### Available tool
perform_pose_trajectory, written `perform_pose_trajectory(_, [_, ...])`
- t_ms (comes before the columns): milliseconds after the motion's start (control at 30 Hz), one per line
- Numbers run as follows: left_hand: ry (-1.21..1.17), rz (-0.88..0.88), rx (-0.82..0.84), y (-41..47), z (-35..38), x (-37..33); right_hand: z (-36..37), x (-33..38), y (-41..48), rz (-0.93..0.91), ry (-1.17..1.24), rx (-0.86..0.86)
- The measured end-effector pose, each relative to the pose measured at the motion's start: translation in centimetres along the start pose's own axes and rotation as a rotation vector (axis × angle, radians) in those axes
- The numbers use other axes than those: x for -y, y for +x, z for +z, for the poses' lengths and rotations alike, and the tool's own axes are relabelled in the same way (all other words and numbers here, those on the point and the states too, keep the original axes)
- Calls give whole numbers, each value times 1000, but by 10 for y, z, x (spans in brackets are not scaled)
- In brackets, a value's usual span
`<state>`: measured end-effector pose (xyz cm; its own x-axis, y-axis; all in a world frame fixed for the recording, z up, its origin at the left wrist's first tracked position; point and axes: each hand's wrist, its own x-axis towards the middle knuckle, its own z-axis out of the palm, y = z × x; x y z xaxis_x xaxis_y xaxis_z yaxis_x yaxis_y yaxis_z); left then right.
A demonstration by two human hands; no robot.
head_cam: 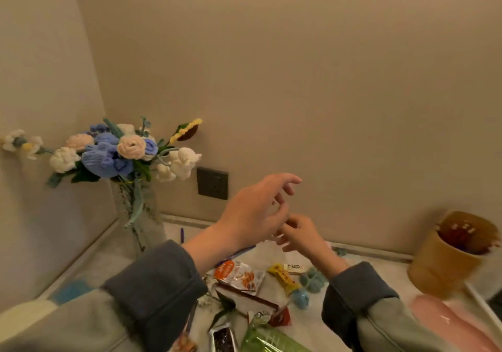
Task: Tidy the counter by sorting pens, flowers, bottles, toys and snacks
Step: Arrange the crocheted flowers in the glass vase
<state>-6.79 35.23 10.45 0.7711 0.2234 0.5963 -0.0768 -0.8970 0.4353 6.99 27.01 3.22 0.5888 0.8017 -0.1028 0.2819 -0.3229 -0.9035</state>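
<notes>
Head view: the left hand [255, 210] and right hand [301, 236] hover above the counter [116, 256], fingers loose, holding nothing. Snack packets [240, 274] lie beneath them

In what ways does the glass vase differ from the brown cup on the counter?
The glass vase is clear; the brown cup is opaque. The vase stands in the left corner, the cup at the right. The vase holds knitted flowers, the cup thin sticks, probably pens. Both are open-topped and hold things.
</notes>
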Motion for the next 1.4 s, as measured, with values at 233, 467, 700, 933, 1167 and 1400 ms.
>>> perform_pose_trajectory(233, [10, -297, 281, 1, 95, -1, -59, -61, -13, 178, -53, -80])
perform_pose_trajectory(467, [199, -672, 798, -37, 173, 22, -68, -106, -19, 271, -111, -45])
perform_pose_trajectory(700, [202, -780, 762, -52, 204, 19, -66, -128, -16, 342, -228, 119])
perform_pose_trajectory(933, [110, -768, 355, -38, 170, 18, -70, -113, -18, 425, -50, 115])
perform_pose_trajectory(1167, [-140, -661, 80, -27, 104, 24, -53, -44, -16, 89, 335, -58])
perform_pose_trajectory(1400, [-388, -526, -220, -24, 24, 17, -29, 59, -6, -145, 609, -37])
